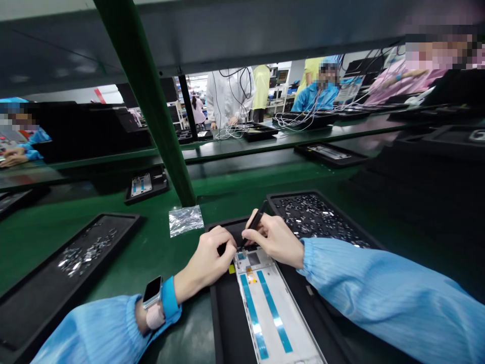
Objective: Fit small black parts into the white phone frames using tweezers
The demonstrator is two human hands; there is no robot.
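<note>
A silver-white phone frame (271,303) with two blue adhesive strips lies in a black foam tray (231,323) in front of me. My left hand (212,253) is closed at the top left corner of the frame, and its fingertips hide whatever is between them. Between the fingers of my right hand (275,237) is a slim black pen-like tool (258,217), its lower end pointing down at the frame's top edge. The tool's tip is too small to make out. A small orange flex piece (250,276) shows on the frame below my hands.
To the right behind my hand, a black tray (314,212) holds many small metal parts. Another tray (91,253) with loose parts lies left. A clear plastic bag (185,220) sits near a slanting green post (151,101). Further trays and co-workers are beyond, under an overhead shelf.
</note>
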